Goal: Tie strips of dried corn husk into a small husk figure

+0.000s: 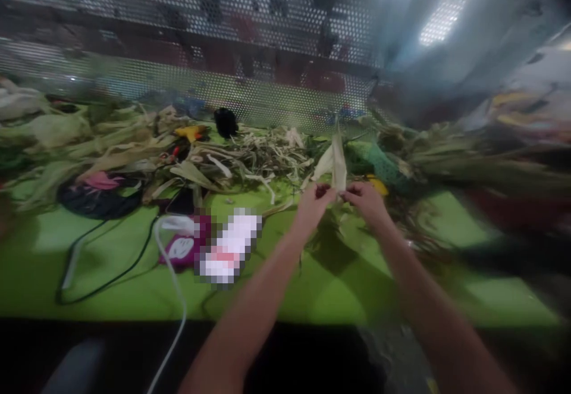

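Note:
Both my hands meet over the green table, right of its middle, around a pale dried corn husk point(339, 165). The husk stands up between them with its tip pointing away from me, and a second pale flap leans to its left. My left hand point(316, 197) pinches the lower end of the husk from the left. From the right, the fingertips of my right hand point(363, 194) close on the same lower end. Under my hands more husk pieces hang or lie, blurred and in shadow.
Loose husk strips point(267, 156) lie along the back, before a perforated metal panel point(267, 96). On the left are a black round object point(100, 194), a purple item point(181, 248), a white cable point(178, 299) and a pixelated white rectangle point(229, 245). Husk bundles point(464, 159) fill the right.

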Demonstrator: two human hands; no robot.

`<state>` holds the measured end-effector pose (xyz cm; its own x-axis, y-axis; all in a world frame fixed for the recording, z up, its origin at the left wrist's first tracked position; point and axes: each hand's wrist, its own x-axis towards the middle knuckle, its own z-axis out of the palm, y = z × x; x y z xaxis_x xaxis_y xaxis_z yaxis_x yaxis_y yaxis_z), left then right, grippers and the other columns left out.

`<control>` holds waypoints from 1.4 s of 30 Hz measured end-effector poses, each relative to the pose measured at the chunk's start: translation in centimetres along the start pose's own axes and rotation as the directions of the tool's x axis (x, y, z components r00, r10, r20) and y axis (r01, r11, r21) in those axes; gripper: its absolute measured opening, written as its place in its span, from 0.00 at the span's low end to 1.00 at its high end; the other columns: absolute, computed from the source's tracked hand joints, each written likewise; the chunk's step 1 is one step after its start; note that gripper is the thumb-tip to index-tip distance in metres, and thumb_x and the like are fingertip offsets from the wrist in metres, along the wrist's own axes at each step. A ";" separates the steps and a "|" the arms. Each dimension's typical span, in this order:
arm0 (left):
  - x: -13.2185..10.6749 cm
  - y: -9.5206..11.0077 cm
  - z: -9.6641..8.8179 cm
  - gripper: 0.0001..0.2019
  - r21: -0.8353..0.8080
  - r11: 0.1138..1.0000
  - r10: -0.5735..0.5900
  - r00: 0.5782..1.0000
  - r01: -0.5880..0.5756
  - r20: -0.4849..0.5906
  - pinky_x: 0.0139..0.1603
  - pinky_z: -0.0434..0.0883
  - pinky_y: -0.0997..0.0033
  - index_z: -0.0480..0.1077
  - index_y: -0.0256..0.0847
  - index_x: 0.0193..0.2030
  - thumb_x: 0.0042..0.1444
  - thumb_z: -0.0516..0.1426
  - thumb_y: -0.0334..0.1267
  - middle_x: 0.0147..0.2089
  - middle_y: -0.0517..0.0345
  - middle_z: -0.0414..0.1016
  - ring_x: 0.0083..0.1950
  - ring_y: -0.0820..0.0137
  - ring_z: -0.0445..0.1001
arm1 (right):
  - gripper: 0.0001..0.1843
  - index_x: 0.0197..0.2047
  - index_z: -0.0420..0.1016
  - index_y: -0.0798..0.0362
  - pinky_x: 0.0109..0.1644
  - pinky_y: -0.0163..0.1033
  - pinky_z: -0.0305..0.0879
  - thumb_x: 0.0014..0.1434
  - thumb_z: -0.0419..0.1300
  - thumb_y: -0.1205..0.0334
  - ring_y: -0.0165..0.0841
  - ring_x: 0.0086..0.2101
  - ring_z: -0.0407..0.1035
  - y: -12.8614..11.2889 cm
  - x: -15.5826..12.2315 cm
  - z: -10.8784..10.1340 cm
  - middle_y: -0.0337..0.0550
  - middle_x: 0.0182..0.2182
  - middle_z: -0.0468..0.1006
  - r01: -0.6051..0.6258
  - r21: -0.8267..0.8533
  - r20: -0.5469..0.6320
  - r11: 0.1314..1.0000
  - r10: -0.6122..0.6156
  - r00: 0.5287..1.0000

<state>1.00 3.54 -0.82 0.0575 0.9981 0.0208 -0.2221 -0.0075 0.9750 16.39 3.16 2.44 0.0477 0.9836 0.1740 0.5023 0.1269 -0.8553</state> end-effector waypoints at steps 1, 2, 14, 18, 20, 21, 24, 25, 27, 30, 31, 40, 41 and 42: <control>0.1 -0.3 0.0 0.10 0.010 1.000 -0.005 1.000 0.005 0.026 0.44 0.68 0.70 0.71 0.36 0.37 0.52 0.63 0.38 0.35 0.56 0.75 0.37 0.72 0.71 | 0.21 0.23 0.73 0.54 0.27 0.35 0.56 0.44 0.67 0.43 0.28 0.22 0.59 0.1 -0.1 0.1 0.36 0.18 0.70 0.006 0.008 0.001 1.000 -0.006 1.000; 0.3 -0.6 -0.1 0.09 0.032 0.999 -0.008 0.999 0.006 0.044 0.43 0.68 0.70 0.71 0.36 0.36 0.51 0.63 0.38 0.34 0.56 0.75 0.36 0.72 0.71 | 0.21 0.23 0.73 0.54 0.27 0.34 0.56 0.45 0.67 0.44 0.28 0.22 0.60 0.1 -0.2 0.2 0.36 0.19 0.70 0.012 0.015 0.006 1.000 -0.012 1.000; 0.2 -0.8 -0.5 0.09 0.140 0.990 -0.020 0.997 0.009 0.079 0.40 0.65 0.71 0.71 0.37 0.31 0.51 0.61 0.41 0.29 0.60 0.71 0.32 0.73 0.67 | 0.13 0.29 0.76 0.56 0.32 0.36 0.61 0.48 0.67 0.53 0.30 0.27 0.65 0.6 -0.4 0.0 0.38 0.24 0.75 0.056 0.103 0.083 0.993 -0.064 0.994; -0.1 -0.2 -0.5 0.10 0.192 0.981 0.012 0.998 -0.025 0.066 0.37 0.63 0.71 0.69 0.37 0.30 0.51 0.62 0.41 0.28 0.61 0.70 0.31 0.73 0.66 | 0.12 0.30 0.76 0.56 0.32 0.36 0.61 0.47 0.66 0.55 0.31 0.27 0.66 0.4 -0.5 0.0 0.39 0.25 0.76 0.037 0.092 0.089 0.995 -0.046 0.995; -0.2 0.0 -0.6 0.10 0.226 0.973 0.027 0.998 -0.040 0.062 0.37 0.63 0.71 0.70 0.37 0.30 0.52 0.61 0.42 0.28 0.61 0.70 0.31 0.73 0.66 | 0.13 0.30 0.77 0.56 0.32 0.36 0.62 0.46 0.66 0.55 0.31 0.27 0.67 0.1 -0.5 0.0 0.40 0.26 0.77 0.034 0.111 0.105 0.993 -0.045 0.993; -0.2 0.1 -0.6 0.10 0.238 0.970 0.031 0.998 -0.044 0.061 0.37 0.63 0.71 0.70 0.37 0.31 0.53 0.61 0.42 0.28 0.61 0.70 0.31 0.73 0.66 | 0.13 0.31 0.77 0.56 0.32 0.36 0.62 0.46 0.66 0.55 0.32 0.28 0.67 0.0 -0.5 0.0 0.40 0.26 0.78 0.034 0.120 0.111 0.992 -0.047 0.993; -0.2 0.2 -0.7 0.10 0.266 0.963 0.032 0.998 -0.047 0.061 0.36 0.62 0.72 0.70 0.37 0.31 0.53 0.61 0.43 0.28 0.61 0.71 0.31 0.73 0.67 | 0.13 0.31 0.77 0.56 0.33 0.36 0.62 0.47 0.66 0.55 0.32 0.28 0.67 0.1 -0.5 0.0 0.40 0.27 0.78 0.044 0.118 0.112 0.992 -0.058 0.992; -0.3 0.3 -0.7 0.10 0.284 0.958 0.036 0.998 -0.050 0.054 0.35 0.62 0.72 0.70 0.37 0.31 0.53 0.61 0.43 0.28 0.61 0.71 0.30 0.73 0.67 | 0.13 0.30 0.77 0.56 0.32 0.36 0.62 0.47 0.65 0.54 0.31 0.27 0.67 0.3 -0.5 0.0 0.40 0.26 0.77 0.050 0.103 0.103 0.993 -0.061 0.993; -0.3 0.3 -0.7 0.10 0.340 0.938 0.061 0.998 -0.068 0.031 0.34 0.61 0.72 0.70 0.37 0.30 0.53 0.61 0.42 0.27 0.61 0.71 0.30 0.73 0.66 | 0.13 0.29 0.76 0.56 0.31 0.36 0.60 0.47 0.65 0.54 0.31 0.26 0.66 0.6 -0.4 0.1 0.39 0.24 0.76 0.063 0.065 0.084 0.996 -0.068 0.994; -0.5 0.4 -0.6 0.09 0.414 0.902 0.128 0.992 -0.124 0.017 0.33 0.61 0.72 0.68 0.38 0.30 0.54 0.61 0.40 0.28 0.61 0.71 0.30 0.73 0.66 | 0.12 0.29 0.75 0.56 0.31 0.35 0.59 0.48 0.64 0.54 0.30 0.26 0.65 1.0 -0.3 0.2 0.38 0.24 0.75 0.076 0.025 0.068 0.997 -0.077 0.995; -0.6 0.5 -0.6 0.09 0.429 0.892 0.148 0.989 -0.144 0.023 0.34 0.61 0.72 0.68 0.38 0.30 0.55 0.60 0.40 0.28 0.61 0.71 0.30 0.73 0.66 | 0.12 0.29 0.75 0.56 0.31 0.35 0.59 0.48 0.64 0.54 0.30 0.26 0.64 1.1 -0.3 0.2 0.38 0.24 0.75 0.080 0.016 0.067 0.997 -0.081 0.995; -0.9 0.8 -0.5 0.07 0.477 0.841 0.252 0.965 -0.255 0.072 0.37 0.63 0.72 0.66 0.39 0.31 0.57 0.59 0.38 0.30 0.60 0.72 0.33 0.72 0.67 | 0.09 0.28 0.72 0.55 0.30 0.35 0.56 0.49 0.61 0.57 0.29 0.25 0.63 0.5 -0.7 0.7 0.36 0.23 0.73 0.078 -0.021 0.044 0.997 -0.077 0.996; -0.9 0.8 -0.5 0.07 0.472 0.843 0.255 0.964 -0.259 0.074 0.37 0.63 0.72 0.66 0.39 0.31 0.57 0.59 0.38 0.30 0.60 0.72 0.33 0.73 0.67 | 0.09 0.28 0.73 0.55 0.30 0.35 0.56 0.49 0.61 0.57 0.29 0.25 0.63 0.4 -0.7 0.7 0.37 0.23 0.73 0.070 -0.012 0.041 0.997 -0.070 0.997; -0.9 0.9 -0.6 0.07 0.465 0.846 0.257 0.964 -0.260 0.071 0.37 0.63 0.72 0.66 0.39 0.31 0.57 0.59 0.37 0.30 0.60 0.71 0.33 0.73 0.67 | 0.09 0.29 0.73 0.55 0.30 0.35 0.57 0.49 0.61 0.57 0.29 0.25 0.63 0.4 -0.7 0.8 0.37 0.23 0.73 0.062 -0.001 0.037 0.998 -0.062 0.997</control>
<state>0.21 2.69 -0.12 0.0678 0.9558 0.2860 0.2498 -0.2938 0.9227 15.88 2.60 1.59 -0.0157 0.9780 0.2081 0.5052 0.1874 -0.8424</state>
